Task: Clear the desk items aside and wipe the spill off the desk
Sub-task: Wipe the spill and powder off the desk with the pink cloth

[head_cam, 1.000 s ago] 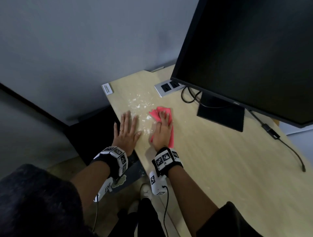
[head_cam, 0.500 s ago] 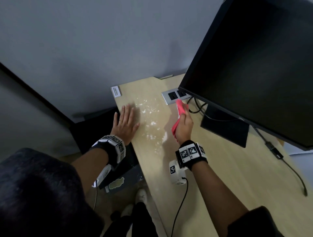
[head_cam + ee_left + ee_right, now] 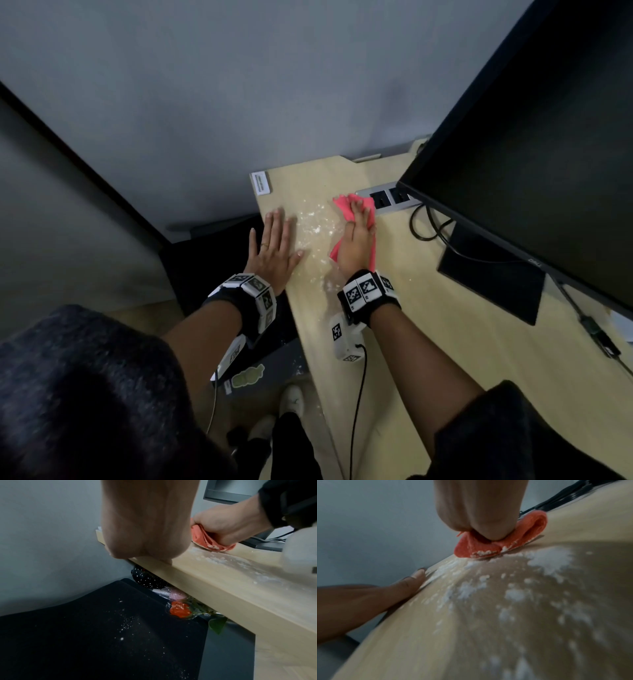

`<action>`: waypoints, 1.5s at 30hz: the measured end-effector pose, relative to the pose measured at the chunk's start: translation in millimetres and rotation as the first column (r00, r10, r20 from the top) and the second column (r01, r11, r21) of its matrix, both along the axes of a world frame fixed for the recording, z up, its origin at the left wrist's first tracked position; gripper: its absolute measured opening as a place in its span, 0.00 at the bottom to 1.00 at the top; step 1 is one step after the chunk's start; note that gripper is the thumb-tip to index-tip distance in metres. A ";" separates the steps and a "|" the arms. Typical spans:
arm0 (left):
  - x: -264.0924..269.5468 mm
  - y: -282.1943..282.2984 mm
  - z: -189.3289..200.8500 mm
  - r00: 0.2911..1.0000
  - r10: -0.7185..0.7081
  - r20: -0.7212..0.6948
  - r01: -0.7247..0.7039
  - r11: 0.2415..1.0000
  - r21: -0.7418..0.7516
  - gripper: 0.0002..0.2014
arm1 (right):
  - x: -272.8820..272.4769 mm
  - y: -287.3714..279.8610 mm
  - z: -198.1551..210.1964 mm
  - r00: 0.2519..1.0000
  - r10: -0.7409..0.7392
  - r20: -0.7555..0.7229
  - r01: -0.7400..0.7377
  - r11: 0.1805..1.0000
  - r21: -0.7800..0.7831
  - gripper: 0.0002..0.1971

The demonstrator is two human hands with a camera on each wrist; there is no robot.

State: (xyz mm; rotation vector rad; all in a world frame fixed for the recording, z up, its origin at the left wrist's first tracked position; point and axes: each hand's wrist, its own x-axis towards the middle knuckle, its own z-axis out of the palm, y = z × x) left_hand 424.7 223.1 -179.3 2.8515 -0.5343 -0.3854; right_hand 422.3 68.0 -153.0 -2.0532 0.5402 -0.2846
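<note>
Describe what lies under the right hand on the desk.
A pink cloth lies under the right hand, pressed onto the desk beside the white spill. Whether any spill sits beneath the cloth is hidden.

Head view downward, wrist views low, sharing spill (image 3: 315,224)

One desk (image 3: 428,342), one monitor (image 3: 531,154), one pink cloth (image 3: 343,204), one socket panel (image 3: 385,202), one label (image 3: 260,183), two hands: left hand (image 3: 274,250), right hand (image 3: 356,243).
</note>
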 end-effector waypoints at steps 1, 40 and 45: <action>-0.3 0.3 0.2 1.000 0.008 -0.003 -0.008 1.000 -0.006 0.42 | 4.4 0.7 -4.4 0.999 0.049 -0.011 -0.049 0.999 -0.004 0.22; 14.3 21.0 16.8 0.978 0.040 -0.204 -0.094 0.959 -0.267 0.27 | -22.4 -26.5 10.0 0.898 0.434 -0.067 -0.425 0.897 0.120 0.18; 13.2 18.8 20.4 0.973 0.019 -0.232 -0.069 0.975 -0.211 0.28 | -42.6 -11.4 12.4 0.842 0.537 -0.054 -0.528 0.840 0.127 0.18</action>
